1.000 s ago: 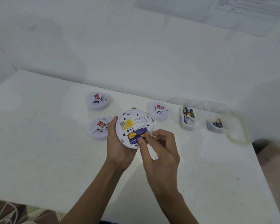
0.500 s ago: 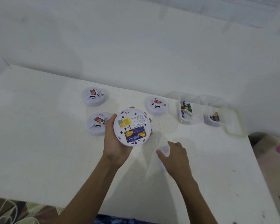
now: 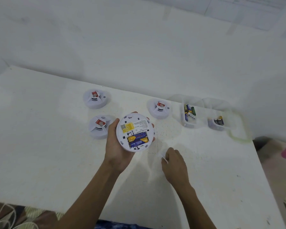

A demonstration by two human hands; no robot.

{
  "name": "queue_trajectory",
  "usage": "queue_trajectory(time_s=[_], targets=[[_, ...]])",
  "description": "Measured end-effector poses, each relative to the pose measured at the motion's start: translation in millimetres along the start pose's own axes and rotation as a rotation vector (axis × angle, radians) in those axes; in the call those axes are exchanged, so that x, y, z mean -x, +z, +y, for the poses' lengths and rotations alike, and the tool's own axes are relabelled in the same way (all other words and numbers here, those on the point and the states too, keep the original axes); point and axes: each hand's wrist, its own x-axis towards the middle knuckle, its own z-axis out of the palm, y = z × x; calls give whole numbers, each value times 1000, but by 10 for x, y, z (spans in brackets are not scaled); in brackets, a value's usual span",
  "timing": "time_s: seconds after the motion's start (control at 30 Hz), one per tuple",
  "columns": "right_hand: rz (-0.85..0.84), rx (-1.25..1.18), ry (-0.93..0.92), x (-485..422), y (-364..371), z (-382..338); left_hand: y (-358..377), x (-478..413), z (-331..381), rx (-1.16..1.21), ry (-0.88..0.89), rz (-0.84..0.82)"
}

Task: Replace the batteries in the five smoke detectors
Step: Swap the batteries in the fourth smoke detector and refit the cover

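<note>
My left hand holds a round white smoke detector with its back up, above the table. Its open compartment shows blue and yellow batteries seated side by side. My right hand rests on the table to the lower right of it, fingers closed on a small white piece, probably the battery cover. Three more white detectors lie face up on the table: one at the back left, one beside my left hand, one at the back centre.
Two clear plastic tubs stand at the back right: the nearer one holds several batteries, the far one holds a few more. The white table meets a white wall behind. Its right edge drops to a floor with cloth.
My right hand left the battery compartment, dropped to the table on the right and closed on the small white piece. The detector stayed in my left hand.
</note>
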Motion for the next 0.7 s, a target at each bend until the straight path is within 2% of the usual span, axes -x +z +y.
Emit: queue_trajectory(time_s=[0.07,0.23,0.4,0.53,0.63,0.7], targets=[[-10,-183,9,0,-72,-25,29,10,19,17,-2,31],[104,-635,23,25,-486,-267,57,17,43,74,-45,56],[99,-798,-213,200,-910,-596,69,24,31,41,-49,87],[68,-750,-409,371,-989,-802,60,31,18,12,-49,142],[301,-457,-520,355,-854,-882,70,38,18,-41,-54,151],[431,-343,-579,316,-749,-911,72,51,5,-75,-51,163]])
